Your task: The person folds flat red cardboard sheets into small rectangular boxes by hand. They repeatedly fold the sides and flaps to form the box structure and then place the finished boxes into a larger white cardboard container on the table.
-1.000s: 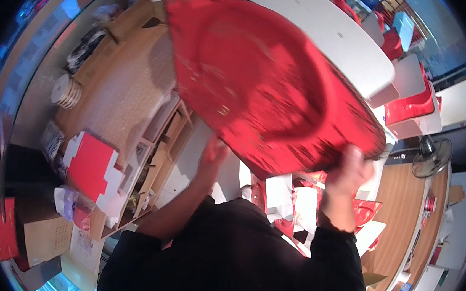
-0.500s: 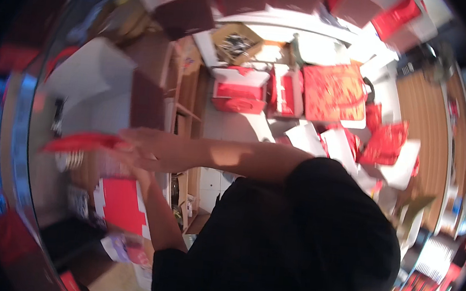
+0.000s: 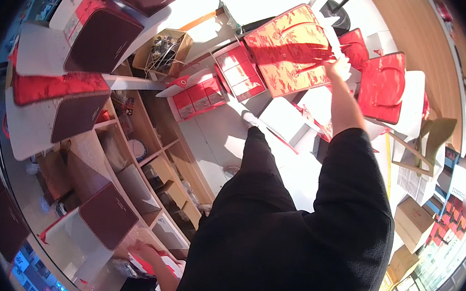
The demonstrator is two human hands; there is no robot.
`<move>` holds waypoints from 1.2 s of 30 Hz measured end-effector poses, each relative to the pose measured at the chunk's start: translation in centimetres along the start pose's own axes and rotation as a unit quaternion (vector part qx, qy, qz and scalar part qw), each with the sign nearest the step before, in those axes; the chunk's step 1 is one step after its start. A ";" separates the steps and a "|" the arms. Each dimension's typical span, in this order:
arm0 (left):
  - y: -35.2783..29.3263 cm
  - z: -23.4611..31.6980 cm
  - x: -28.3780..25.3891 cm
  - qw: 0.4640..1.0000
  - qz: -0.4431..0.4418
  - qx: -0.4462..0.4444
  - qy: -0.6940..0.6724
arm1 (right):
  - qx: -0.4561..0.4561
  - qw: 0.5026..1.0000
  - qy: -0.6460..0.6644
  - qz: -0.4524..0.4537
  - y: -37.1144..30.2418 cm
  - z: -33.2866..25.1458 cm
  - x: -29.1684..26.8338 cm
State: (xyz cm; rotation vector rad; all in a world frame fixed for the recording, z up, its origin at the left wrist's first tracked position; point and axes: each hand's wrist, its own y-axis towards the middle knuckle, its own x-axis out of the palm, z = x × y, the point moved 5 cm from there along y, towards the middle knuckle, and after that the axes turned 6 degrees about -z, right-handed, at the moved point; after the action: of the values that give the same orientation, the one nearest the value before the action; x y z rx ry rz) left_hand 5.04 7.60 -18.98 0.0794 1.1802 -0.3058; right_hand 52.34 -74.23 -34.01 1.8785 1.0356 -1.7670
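**Spanning the gap between red bag [image 3: 288,49] and surface [image 3: 92,158]**

My right hand [image 3: 338,69] is at the outer edge of the patterned bag, which lies beyond the inner edge of the surface; glare hides whether my fingers close on it. My left hand [image 3: 147,250] is by the surface's near end, just beside a maroon panel [image 3: 109,216]; blur keeps me from telling whether it grips anything.

I judge that a one-sided tug could skew the bag and push its corner into the narrow open box [image 3: 240,72] beside it. With my arms this far apart, a careless left sweep could knock the panel off the surface.

That narrow box holds red and white pieces. Next to it, a wider open box [image 3: 197,95] has red-fronted contents in a row. A brown carton [image 3: 166,52] holds a tangle of thin, dark and pale items.
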 end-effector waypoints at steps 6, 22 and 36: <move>-6.2 2.6 6.8 0.898 -0.434 0.000 -0.071 | -0.046 0.982 0.016 -0.183 10.9 5.5 8.3; -11.9 11.7 16.3 0.837 -0.543 0.059 0.003 | -0.430 0.892 0.039 -0.134 -5.1 -9.8 -14.4; -13.1 8.9 19.6 0.841 -0.533 0.089 -0.006 | -0.583 0.785 0.021 -0.210 -6.0 -12.7 -7.5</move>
State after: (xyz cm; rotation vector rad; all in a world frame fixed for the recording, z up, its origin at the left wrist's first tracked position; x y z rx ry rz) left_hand 16.11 -10.66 -32.26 -0.4429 1.0802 -1.3994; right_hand 57.37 -63.32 -23.48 0.8969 2.0219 -0.7655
